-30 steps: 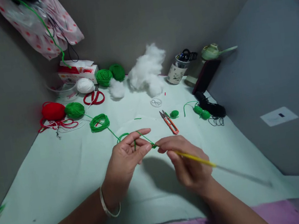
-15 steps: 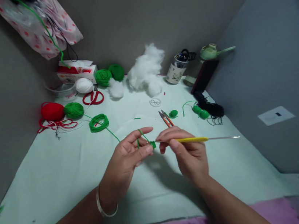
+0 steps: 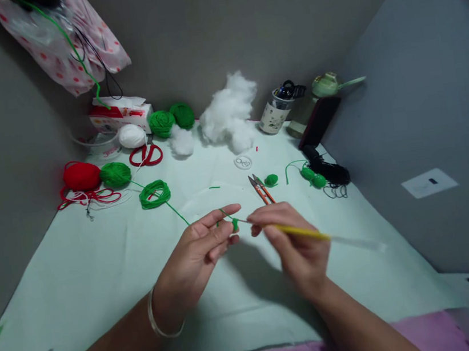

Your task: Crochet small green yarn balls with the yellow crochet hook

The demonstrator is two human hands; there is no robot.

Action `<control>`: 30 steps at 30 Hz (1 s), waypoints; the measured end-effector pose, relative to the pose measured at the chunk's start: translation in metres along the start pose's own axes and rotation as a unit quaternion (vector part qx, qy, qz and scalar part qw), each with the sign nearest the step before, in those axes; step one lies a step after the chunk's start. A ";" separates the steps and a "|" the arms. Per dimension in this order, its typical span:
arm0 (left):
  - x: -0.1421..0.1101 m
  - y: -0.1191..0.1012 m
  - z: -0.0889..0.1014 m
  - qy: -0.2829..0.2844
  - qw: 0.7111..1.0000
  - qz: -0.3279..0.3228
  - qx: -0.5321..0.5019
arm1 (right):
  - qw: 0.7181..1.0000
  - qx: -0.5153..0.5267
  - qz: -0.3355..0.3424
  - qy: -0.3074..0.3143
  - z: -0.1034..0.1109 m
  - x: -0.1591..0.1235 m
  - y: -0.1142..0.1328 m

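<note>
Between thumb and fingers, my left hand (image 3: 202,240) pinches a small piece of green crochet work (image 3: 235,225). Green yarn (image 3: 178,213) runs over its raised index finger and back to a loose coil (image 3: 154,194) on the table. My right hand (image 3: 293,242) is closed around the yellow handle of a crochet hook (image 3: 302,231). The hook's thin metal tip meets the green piece; its far end, blurred, points right and slightly down. Just beyond my right hand lie thread snips (image 3: 261,188) with orange handles, beside a small green ball (image 3: 271,180).
Red yarn (image 3: 82,176), green yarn balls (image 3: 162,124), a white ball (image 3: 132,136) and red-handled scissors (image 3: 146,155) lie back left. White stuffing (image 3: 230,114) sits at the back centre. A pen cup (image 3: 275,114), dark phone-like slab (image 3: 319,122) and black yarn (image 3: 333,170) stand right.
The hook has tilted, its far end swinging downward, and my right hand has turned slightly with it. My left fingers have shifted a little around the green piece.
</note>
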State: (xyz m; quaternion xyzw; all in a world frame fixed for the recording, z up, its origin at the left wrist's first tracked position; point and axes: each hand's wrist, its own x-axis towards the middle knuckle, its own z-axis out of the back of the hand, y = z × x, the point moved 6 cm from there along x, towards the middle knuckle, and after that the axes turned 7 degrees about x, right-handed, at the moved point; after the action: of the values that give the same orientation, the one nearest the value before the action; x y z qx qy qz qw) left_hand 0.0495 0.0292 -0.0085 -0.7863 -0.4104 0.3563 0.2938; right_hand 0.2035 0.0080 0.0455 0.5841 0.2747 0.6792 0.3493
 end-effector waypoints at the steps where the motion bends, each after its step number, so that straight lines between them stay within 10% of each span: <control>1: 0.000 -0.001 0.001 -0.008 1.000 -0.005 -0.004 | 0.997 0.064 -0.039 -0.032 0.004 0.002 -0.006; 16: -0.003 -0.012 0.003 -0.024 0.986 -0.075 0.147 | 0.961 0.226 -0.161 -0.006 -0.005 0.003 -0.021; 21: -0.004 -0.016 0.009 -0.081 0.973 -0.105 0.190 | 0.999 -0.007 0.003 0.052 -0.005 0.003 0.005; 25: -0.001 -0.008 0.007 -0.058 0.985 -0.077 0.140 | 0.950 -0.224 0.185 0.117 -0.020 -0.006 0.021; 30: 0.000 0.003 -0.004 0.033 0.999 0.006 0.034 | 0.968 -0.187 0.149 0.080 -0.013 -0.006 0.018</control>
State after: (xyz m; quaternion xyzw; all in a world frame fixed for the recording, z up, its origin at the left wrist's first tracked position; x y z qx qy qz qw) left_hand 0.0541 0.0275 -0.0086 -0.7898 -0.3835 0.3459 0.3310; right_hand 0.1879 -0.0069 0.0538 0.4867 0.0797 0.8072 0.3244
